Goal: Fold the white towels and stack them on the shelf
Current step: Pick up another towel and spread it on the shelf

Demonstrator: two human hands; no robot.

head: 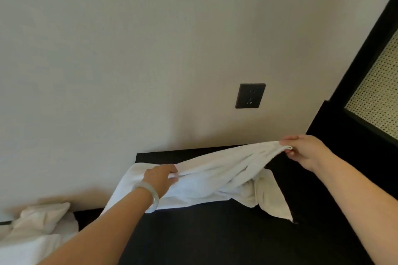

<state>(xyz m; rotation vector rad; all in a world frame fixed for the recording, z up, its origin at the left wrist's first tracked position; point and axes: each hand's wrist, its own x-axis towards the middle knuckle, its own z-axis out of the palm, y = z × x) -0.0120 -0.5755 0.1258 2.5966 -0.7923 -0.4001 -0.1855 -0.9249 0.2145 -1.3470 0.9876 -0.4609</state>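
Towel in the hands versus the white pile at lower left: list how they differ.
The held towel is gripped by the left hand and pinched by the right hand; the white pile is untouched. The held towel is stretched out above the dark surface; the white pile lies crumpled to its left. Both are white cloth, not yet folded.

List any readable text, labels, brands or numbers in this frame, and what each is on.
None readable.
socket: only slots show, no marking legible.
towel: no tag or print visible.
bracelet: plain, no marking visible.
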